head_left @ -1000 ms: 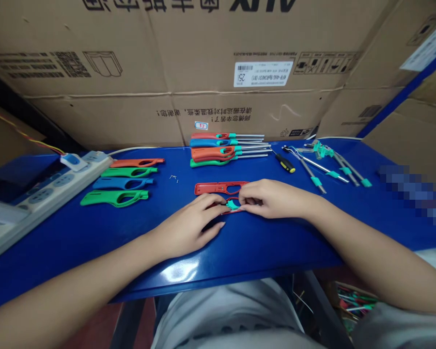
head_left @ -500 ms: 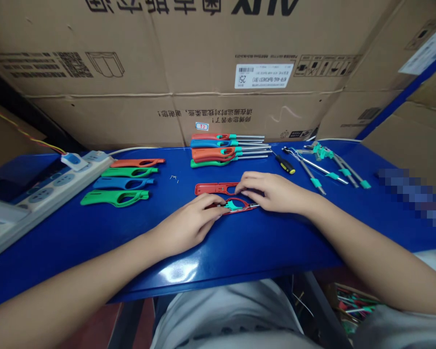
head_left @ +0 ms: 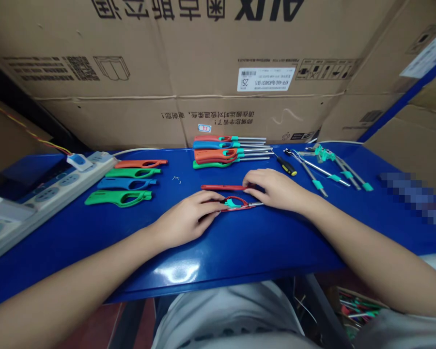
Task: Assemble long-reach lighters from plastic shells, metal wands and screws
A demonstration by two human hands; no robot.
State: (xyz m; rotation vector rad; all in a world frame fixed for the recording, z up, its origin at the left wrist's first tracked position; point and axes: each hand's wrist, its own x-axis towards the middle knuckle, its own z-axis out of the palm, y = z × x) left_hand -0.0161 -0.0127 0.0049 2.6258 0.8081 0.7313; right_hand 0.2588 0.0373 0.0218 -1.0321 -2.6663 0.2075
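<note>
My left hand [head_left: 194,216] is closed on the handle end of a red lighter half-shell [head_left: 240,207] lying on the blue table. A teal trigger [head_left: 233,203] and a metal tube [head_left: 255,204] sit in that half; its handle end is hidden under my fingers. My right hand [head_left: 272,188] pinches the front end of the other red half-shell [head_left: 221,187], which is tilted up on its edge just behind. Small screws [head_left: 176,179] lie farther left. Assembled long-nosed lighters [head_left: 216,155] in red, blue, orange and green are stacked at the back.
Several coloured lighter handles [head_left: 119,198] lie at left beside a white power strip [head_left: 54,194]. A yellow-black screwdriver [head_left: 286,166] and metal tubes with teal triggers [head_left: 318,184] lie at right. A cardboard wall [head_left: 131,116] stands behind the table.
My right hand has tilted the rear red half-shell from lying flat up onto its edge. My left hand keeps its hold on the front half. The view has shifted slightly.
</note>
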